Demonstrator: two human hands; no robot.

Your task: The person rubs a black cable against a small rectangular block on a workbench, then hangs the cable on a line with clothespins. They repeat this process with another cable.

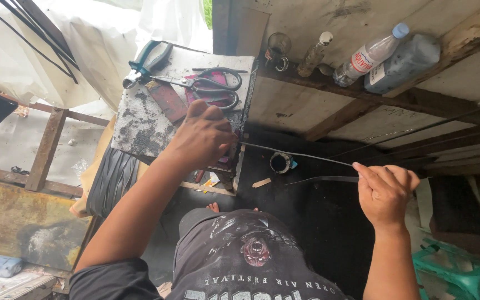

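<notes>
Bare forearms, black printed short-sleeved T-shirt [251, 261].

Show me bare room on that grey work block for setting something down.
The work block is bare at its left and near part, below the pliers. The far edge is crowded with scissors; the left hand covers the near right corner.

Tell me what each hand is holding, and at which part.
The right hand pinches a thin black strip at its near end. The left hand presses down at the strip's far end, on the work block's edge; its grip there is hidden.

Black strip [298, 155], teal-handled pliers [146, 60], grey-black mottled block [145, 119], green stool [456, 272].
</notes>
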